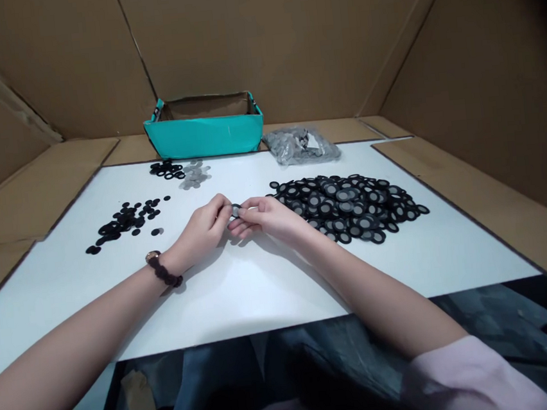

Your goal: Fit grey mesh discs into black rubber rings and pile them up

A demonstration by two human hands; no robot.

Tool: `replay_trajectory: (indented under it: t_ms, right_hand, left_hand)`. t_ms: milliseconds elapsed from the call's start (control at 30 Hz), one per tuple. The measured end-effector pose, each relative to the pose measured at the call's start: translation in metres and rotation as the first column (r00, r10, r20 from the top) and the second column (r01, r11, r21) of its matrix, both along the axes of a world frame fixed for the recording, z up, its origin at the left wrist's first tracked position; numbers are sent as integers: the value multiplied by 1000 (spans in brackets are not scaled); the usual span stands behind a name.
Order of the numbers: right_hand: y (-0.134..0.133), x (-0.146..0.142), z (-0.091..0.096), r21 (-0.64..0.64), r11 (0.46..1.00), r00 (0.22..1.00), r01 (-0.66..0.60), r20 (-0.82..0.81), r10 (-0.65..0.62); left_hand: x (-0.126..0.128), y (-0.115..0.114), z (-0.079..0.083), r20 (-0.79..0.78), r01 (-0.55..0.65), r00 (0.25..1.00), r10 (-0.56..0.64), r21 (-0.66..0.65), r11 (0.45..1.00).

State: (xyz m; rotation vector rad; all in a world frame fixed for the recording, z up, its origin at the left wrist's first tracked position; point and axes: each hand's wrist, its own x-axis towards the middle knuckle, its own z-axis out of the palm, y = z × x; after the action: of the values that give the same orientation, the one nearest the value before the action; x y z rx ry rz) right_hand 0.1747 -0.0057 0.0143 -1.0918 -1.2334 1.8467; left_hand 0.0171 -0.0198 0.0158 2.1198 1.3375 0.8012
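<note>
Between my two hands, just above the white tabletop, is a small black ring with a grey centre [236, 210]. My left hand [210, 222] pinches its left edge, the fingers curled. My right hand [265, 217] grips its right edge between thumb and forefinger, the other fingers partly extended below. To the right, close to my right hand, spreads a large pile of black rings with grey centres [351, 204]. Off to the left of my left hand lies a loose group of small black discs [127, 220].
At the back stand a turquoise box [206, 137] and a clear plastic bag of grey pieces [301, 145]. Nearer are a small heap of black rings [167, 170] and translucent grey discs [195, 174]. Cardboard walls [257, 39] enclose the white table [244, 298].
</note>
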Motion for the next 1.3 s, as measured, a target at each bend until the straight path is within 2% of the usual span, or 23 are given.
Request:
replay_trajectory:
  t_ms: [100,233,467,633,733,933,1000,1133,1233,1300]
  right_hand:
    - [0,5,2,-2,994,993,-107,38,107]
    - [4,9,-1,18,978,970,-208,136,203]
    - [5,6,-8,142,978,973,-154,196,124]
    - [2,5,-5,216,962,969,-165,217,118]
    - [2,7,-1,259,959,971,-113,234,51]
    - [0,6,0,373,927,961,-33,267,-74]
    - [0,3,-1,341,940,966,14,239,-101]
    - [-1,-3,-4,160,985,986,67,142,-91]
    - [0,-5,-4,35,998,995,45,86,-48]
    - [1,-4,-4,0,1000,997,5,82,-5]
  left_hand:
    - [-4,3,3,-30,39,999,-42,-90,995]
    - [-10,9,5,-86,158,980,-179,-207,965]
    - [-10,6,7,-79,193,975,-210,-181,964]
    - [-10,8,4,48,241,970,-237,-201,949]
    - [-10,8,4,127,232,970,-209,-205,951]
    - [-5,3,5,182,180,973,-139,-232,956]
    - [-3,2,3,220,171,969,-112,-268,948]
    - [1,1,-3,234,95,972,-31,-269,958]
    - [2,2,-4,194,52,981,-5,-234,971]
    - [1,3,-3,165,37,986,1,-231,972]
